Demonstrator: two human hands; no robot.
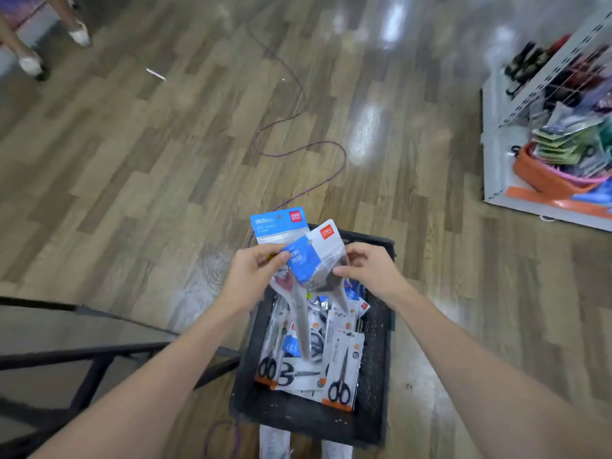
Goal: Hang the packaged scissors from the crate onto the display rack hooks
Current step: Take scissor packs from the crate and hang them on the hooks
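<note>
A black crate point(376, 342) sits on the floor below me, filled with several packaged scissors point(342, 372). Above it I hold two blue-and-white scissors packs. My left hand point(251, 276) grips the upright pack point(278, 226) with its blue header on top. My right hand point(367, 270) pinches the second pack point(323, 256), which is tilted and overlaps the first. The white display rack point(516, 134) stands at the far right, its hooks carrying goods, well apart from both hands.
A purple cable point(298, 150) snakes over the wooden floor beyond the crate. A dark metal frame point(99, 356) lies to the lower left. An orange basket point(556, 180) of goods sits on the rack's base. Another person's feet point(56, 44) stand at the top left.
</note>
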